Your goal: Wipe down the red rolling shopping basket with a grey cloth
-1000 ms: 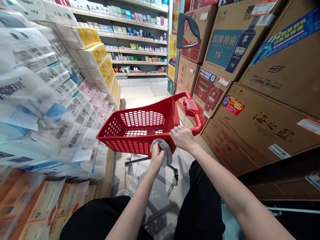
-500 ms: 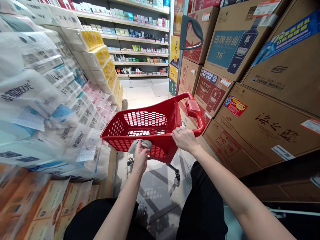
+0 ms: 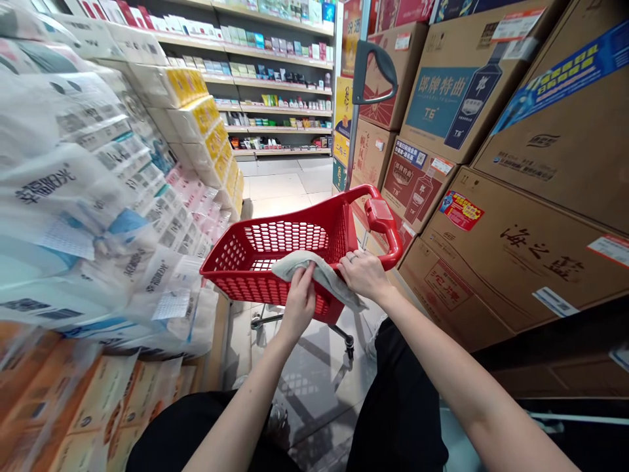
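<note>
In front of me stands a red plastic shopping cart (image 3: 236, 283) on a metal frame with wheels. My left hand (image 3: 301, 296) is closed on a pale grey cloth (image 3: 322, 270), which drapes over the cart's near rim and hangs down its outer side. Next to it, my right hand (image 3: 362, 274), with a ring on one finger, grips the rim at the corner below the red handle (image 3: 390, 229). The cloth's far end trails just under my right hand.
Stacked cartons (image 3: 515, 242) rise on the right, with a grey handle on a pole (image 3: 361, 78) before them. Wrapped tissue packs (image 3: 108, 216) pile up at left, above orange packages (image 3: 93, 393). Stocked shelves (image 3: 275, 85) line the back beyond the tiled floor (image 3: 275, 187).
My left hand has moved the cloth up and right, from the cart's outer side onto its near rim, and the cloth now spreads out longer. My right hand stays on the corner.
</note>
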A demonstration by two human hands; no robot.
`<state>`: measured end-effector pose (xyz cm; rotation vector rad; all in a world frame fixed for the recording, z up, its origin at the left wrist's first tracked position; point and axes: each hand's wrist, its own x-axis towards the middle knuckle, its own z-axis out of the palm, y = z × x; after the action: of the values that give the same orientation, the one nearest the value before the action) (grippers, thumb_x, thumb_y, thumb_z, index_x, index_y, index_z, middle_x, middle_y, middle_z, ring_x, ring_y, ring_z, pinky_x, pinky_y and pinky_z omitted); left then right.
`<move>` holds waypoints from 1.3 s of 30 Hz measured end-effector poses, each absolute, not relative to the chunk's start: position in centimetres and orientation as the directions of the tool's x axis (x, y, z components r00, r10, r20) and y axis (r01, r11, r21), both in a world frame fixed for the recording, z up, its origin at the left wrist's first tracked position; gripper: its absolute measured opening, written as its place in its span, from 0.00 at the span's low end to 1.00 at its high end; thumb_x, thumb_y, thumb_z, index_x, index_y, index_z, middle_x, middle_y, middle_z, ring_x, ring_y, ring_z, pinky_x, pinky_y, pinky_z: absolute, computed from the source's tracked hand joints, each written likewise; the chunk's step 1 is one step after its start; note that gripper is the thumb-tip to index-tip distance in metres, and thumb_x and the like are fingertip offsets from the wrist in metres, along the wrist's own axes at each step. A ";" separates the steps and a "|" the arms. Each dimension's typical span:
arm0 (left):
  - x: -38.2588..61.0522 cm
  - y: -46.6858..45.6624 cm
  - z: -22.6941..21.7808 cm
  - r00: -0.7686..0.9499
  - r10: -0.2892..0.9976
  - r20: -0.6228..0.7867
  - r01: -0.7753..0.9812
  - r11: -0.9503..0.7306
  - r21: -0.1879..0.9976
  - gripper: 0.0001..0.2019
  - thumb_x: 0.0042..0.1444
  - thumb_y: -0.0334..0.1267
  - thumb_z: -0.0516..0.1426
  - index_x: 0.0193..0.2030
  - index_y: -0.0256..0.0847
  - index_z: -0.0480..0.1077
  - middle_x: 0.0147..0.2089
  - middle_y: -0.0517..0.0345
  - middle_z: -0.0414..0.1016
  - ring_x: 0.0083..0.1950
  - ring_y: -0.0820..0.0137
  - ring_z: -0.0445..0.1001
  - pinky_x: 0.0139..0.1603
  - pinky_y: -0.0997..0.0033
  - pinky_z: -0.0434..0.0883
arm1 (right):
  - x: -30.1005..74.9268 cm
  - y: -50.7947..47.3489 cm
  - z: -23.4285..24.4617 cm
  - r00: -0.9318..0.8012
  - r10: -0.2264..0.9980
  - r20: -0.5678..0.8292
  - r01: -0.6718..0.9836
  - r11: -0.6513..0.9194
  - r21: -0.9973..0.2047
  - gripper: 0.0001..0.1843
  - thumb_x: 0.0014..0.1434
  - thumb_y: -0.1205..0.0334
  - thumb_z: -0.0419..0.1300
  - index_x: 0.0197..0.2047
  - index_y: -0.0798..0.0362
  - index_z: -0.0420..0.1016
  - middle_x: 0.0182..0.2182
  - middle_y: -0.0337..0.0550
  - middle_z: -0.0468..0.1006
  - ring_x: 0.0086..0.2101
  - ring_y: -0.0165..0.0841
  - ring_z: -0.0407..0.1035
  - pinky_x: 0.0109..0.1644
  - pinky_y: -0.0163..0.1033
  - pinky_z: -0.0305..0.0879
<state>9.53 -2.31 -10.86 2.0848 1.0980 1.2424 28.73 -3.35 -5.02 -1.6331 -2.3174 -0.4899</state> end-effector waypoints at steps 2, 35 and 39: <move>10.0 -0.8 -10.6 0.364 0.774 0.518 0.462 -0.633 0.621 0.23 0.61 0.32 0.45 0.63 0.38 0.59 0.60 0.46 0.61 0.62 0.64 0.60 0.64 0.60 0.59 | 28.8 -3.3 -5.0 -0.343 0.847 0.406 0.939 0.318 0.131 0.20 0.68 0.58 0.42 0.38 0.56 0.72 0.36 0.49 0.75 0.40 0.38 0.66 0.47 0.42 0.54; 1.7 6.4 -14.3 0.617 0.698 0.362 0.743 -0.669 0.023 0.13 0.64 0.39 0.44 0.48 0.39 0.65 0.44 0.48 0.72 0.46 0.61 0.68 0.49 0.60 0.65 | 31.5 -3.0 -5.0 -0.364 0.850 0.382 0.931 0.320 0.176 0.22 0.69 0.57 0.39 0.38 0.56 0.71 0.34 0.47 0.75 0.39 0.36 0.66 0.42 0.41 0.50; 0.7 6.1 -14.3 0.566 0.746 0.350 0.795 -0.606 0.006 0.14 0.64 0.41 0.44 0.45 0.40 0.66 0.42 0.49 0.73 0.45 0.61 0.69 0.50 0.59 0.65 | 32.2 -2.9 -4.9 -0.368 0.848 0.382 0.929 0.322 0.181 0.22 0.69 0.58 0.39 0.36 0.56 0.70 0.34 0.47 0.75 0.39 0.36 0.66 0.42 0.41 0.49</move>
<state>0.70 6.05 -14.26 2.9127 1.4444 0.5312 32.16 -2.93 -4.89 -1.6221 -2.3689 -0.5500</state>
